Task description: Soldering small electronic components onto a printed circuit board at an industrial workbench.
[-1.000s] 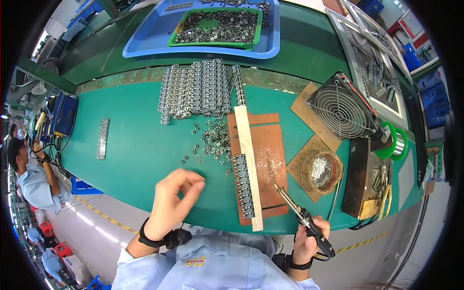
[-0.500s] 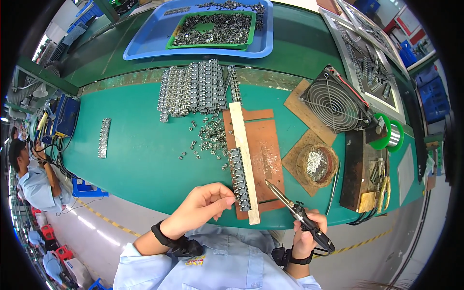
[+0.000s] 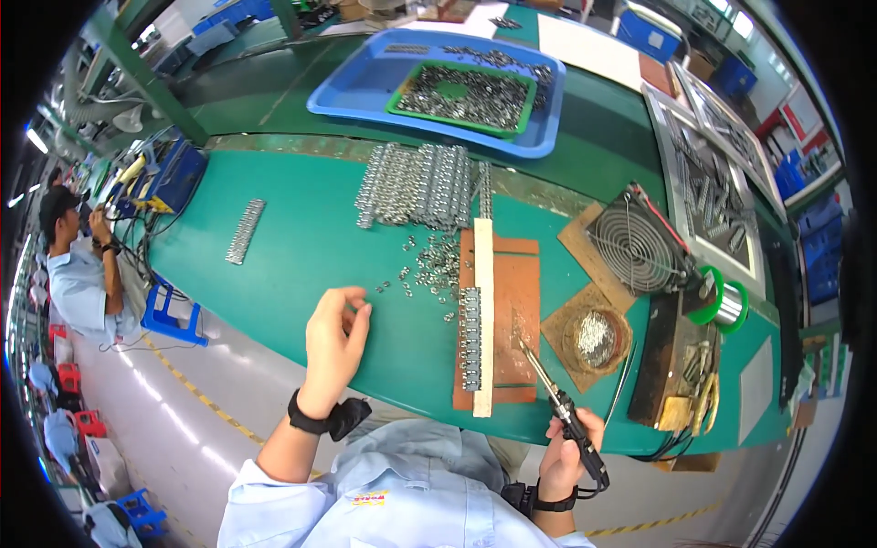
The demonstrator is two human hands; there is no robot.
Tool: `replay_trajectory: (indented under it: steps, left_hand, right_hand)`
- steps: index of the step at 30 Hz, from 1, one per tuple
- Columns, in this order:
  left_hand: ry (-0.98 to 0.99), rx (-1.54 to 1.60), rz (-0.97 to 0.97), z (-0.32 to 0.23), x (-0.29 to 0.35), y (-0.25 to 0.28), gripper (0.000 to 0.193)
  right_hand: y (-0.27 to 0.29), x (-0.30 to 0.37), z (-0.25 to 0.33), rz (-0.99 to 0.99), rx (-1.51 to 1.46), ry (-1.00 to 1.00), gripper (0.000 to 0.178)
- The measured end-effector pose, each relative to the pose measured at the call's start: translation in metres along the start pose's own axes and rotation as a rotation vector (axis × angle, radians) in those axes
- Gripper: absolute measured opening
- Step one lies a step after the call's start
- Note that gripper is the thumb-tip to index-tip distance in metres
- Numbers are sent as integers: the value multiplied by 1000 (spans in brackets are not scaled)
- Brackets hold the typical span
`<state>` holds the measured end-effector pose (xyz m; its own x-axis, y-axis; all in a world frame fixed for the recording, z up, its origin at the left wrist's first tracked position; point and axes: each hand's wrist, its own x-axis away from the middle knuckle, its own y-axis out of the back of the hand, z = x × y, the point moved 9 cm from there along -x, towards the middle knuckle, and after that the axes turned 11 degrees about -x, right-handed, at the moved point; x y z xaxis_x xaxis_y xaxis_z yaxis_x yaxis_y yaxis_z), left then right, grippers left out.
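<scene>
My left hand (image 3: 334, 345) is over the left part of the green bench, fingers loosely bent, a gap between thumb and forefinger and nothing visible in it. Just beyond its fingertips lie a few loose metal pieces, beside a small heap of them (image 3: 438, 267). My right hand (image 3: 568, 449) grips a soldering iron (image 3: 566, 413), its tip pointing up and left over a brown board (image 3: 513, 320). On that board, a strip of dark connector-like parts (image 3: 470, 340) lies along the left side of a pale wooden bar (image 3: 486, 320). Neither hand touches the strip.
Rows of finished-looking metal strips (image 3: 416, 187) lie beyond the heap; one strip (image 3: 245, 232) lies apart at left. To the right are a fan (image 3: 635, 242), a round pot (image 3: 598, 338), a solder wire spool (image 3: 729, 306) and tweezers (image 3: 623, 379). A blue tray (image 3: 356, 114) holds a green tray (image 3: 461, 128).
My left hand has left the strip's side and moved left and farther over the bench, its fingers spreading apart. The soldering iron stays in my right hand. The whole view has shifted and turned.
</scene>
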<state>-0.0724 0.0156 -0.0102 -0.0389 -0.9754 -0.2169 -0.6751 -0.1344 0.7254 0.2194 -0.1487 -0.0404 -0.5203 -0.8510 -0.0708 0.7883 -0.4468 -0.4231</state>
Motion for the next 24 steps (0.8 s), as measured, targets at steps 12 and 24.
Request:
replay_trajectory:
  steps: [12,24]
  left_hand:
    - [-88,-114,90,-3,-18,-9,11]
    - [166,598,544,-5,25,-31,6]
  right_hand:
    - [8,1,3,-31,-2,85,50]
    - [3,-3,5,-35,43,102,46]
